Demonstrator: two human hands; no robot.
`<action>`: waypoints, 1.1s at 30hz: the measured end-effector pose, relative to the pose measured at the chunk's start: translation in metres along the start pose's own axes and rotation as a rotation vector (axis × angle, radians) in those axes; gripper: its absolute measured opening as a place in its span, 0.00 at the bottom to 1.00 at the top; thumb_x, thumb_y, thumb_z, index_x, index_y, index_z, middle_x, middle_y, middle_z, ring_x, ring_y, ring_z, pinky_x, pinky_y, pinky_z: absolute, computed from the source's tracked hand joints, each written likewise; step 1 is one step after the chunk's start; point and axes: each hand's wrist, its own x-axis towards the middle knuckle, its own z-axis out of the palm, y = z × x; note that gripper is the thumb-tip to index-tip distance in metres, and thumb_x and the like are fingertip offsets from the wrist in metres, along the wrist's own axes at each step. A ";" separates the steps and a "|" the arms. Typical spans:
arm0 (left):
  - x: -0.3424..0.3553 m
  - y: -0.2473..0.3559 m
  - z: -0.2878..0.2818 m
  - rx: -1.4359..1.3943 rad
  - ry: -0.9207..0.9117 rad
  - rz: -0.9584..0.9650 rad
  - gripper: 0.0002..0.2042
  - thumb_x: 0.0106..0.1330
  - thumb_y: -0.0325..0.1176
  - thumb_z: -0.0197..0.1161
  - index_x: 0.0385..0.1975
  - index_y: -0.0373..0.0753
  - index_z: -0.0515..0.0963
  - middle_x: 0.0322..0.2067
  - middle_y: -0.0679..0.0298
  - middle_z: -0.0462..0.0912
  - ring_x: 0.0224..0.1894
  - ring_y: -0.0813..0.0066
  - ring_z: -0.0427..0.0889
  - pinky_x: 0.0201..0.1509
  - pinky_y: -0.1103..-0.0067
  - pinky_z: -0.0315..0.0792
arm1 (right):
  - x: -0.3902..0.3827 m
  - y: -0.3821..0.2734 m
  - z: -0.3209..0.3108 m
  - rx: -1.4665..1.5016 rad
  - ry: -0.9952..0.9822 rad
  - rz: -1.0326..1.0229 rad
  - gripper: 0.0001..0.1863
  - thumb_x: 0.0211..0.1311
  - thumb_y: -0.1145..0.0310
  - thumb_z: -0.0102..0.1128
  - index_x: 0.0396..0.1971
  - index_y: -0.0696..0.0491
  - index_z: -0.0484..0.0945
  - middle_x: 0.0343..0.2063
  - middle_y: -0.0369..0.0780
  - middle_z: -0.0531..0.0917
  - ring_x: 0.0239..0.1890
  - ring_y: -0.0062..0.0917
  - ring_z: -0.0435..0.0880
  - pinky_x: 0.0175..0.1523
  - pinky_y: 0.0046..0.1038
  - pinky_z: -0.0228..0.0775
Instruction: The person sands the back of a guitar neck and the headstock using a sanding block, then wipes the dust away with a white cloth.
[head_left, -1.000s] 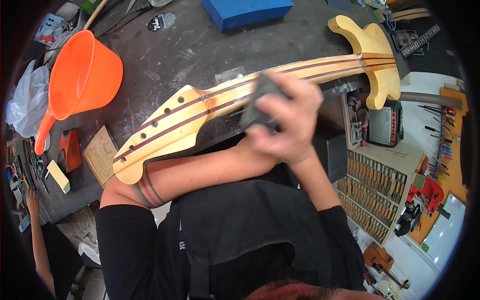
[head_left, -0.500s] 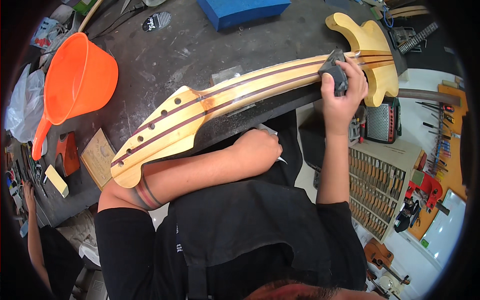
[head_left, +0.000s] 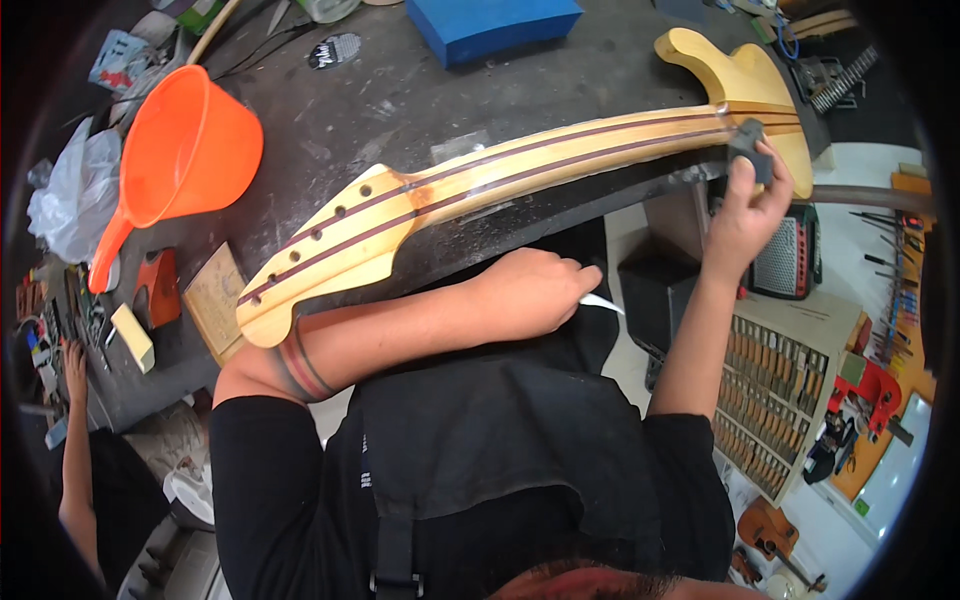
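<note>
A pale wooden guitar neck (head_left: 570, 152) with dark lengthwise stripes lies across the bench, its drilled headstock (head_left: 340, 245) at left and its horned body (head_left: 762, 78) at right. Where neck and body meet, my right hand (head_left: 745, 215) pinches a folded dark grey piece, seemingly sandpaper (head_left: 746, 145), against the wood. My left hand (head_left: 530, 292) is closed below the neck, near my apron. A white, thin scrap like paper or cloth (head_left: 603, 302) pokes out from its fingers; the rest is hidden. My left forearm passes close beneath the headstock.
An orange dipper (head_left: 190, 150) stands on the dark bench (head_left: 330, 110), beside a clear plastic bag (head_left: 78, 185). A blue block (head_left: 490, 28) lies at the back. Another person's arm (head_left: 75, 440) shows at far left. A tool rack (head_left: 775, 390) stands at right.
My right hand has slid rightward along the neck with the grey piece, reaching the body joint. My left hand stays closed, with more of the white scrap visible. The whole view has shifted slightly.
</note>
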 end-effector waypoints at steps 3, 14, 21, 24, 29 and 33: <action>0.005 0.005 -0.006 -0.065 -0.053 -0.054 0.08 0.69 0.27 0.68 0.43 0.35 0.79 0.38 0.48 0.90 0.40 0.43 0.92 0.44 0.52 0.83 | -0.017 -0.005 -0.008 0.211 0.034 0.173 0.20 0.86 0.66 0.62 0.68 0.61 0.76 0.61 0.41 0.83 0.61 0.23 0.81 0.71 0.30 0.71; -0.057 0.070 -0.105 -0.423 0.755 -0.002 0.16 0.81 0.26 0.59 0.63 0.31 0.83 0.60 0.47 0.90 0.63 0.54 0.89 0.68 0.64 0.81 | -0.022 -0.016 -0.037 0.435 0.294 0.284 0.25 0.87 0.58 0.57 0.69 0.62 0.72 0.59 0.45 0.80 0.62 0.27 0.78 0.75 0.34 0.67; -0.108 0.093 -0.150 0.861 0.412 -0.261 0.29 0.73 0.21 0.68 0.75 0.28 0.76 0.70 0.41 0.85 0.74 0.44 0.84 0.79 0.51 0.76 | -0.034 -0.007 -0.040 0.513 0.252 0.270 0.28 0.86 0.57 0.57 0.72 0.64 0.69 0.65 0.49 0.79 0.69 0.34 0.80 0.79 0.40 0.68; -0.096 0.085 -0.105 0.929 0.160 -0.529 0.44 0.68 0.48 0.77 0.79 0.27 0.71 0.80 0.42 0.72 0.85 0.46 0.68 0.88 0.48 0.58 | -0.036 -0.006 -0.036 0.548 0.192 0.271 0.30 0.85 0.55 0.59 0.72 0.63 0.69 0.65 0.50 0.79 0.69 0.34 0.80 0.79 0.40 0.68; -0.007 0.057 -0.076 0.824 0.288 -0.341 0.59 0.62 0.69 0.74 0.79 0.19 0.66 0.83 0.36 0.64 0.87 0.42 0.62 0.91 0.53 0.55 | -0.036 -0.001 -0.039 0.630 0.151 0.262 0.32 0.83 0.53 0.61 0.72 0.62 0.69 0.65 0.50 0.79 0.69 0.35 0.79 0.80 0.40 0.67; 0.096 0.029 -0.044 0.811 0.411 -0.087 0.53 0.69 0.67 0.71 0.79 0.22 0.69 0.82 0.39 0.67 0.86 0.45 0.63 0.90 0.55 0.58 | -0.028 -0.013 -0.032 0.659 0.137 0.246 0.33 0.82 0.53 0.61 0.72 0.62 0.69 0.65 0.50 0.78 0.70 0.35 0.78 0.81 0.40 0.64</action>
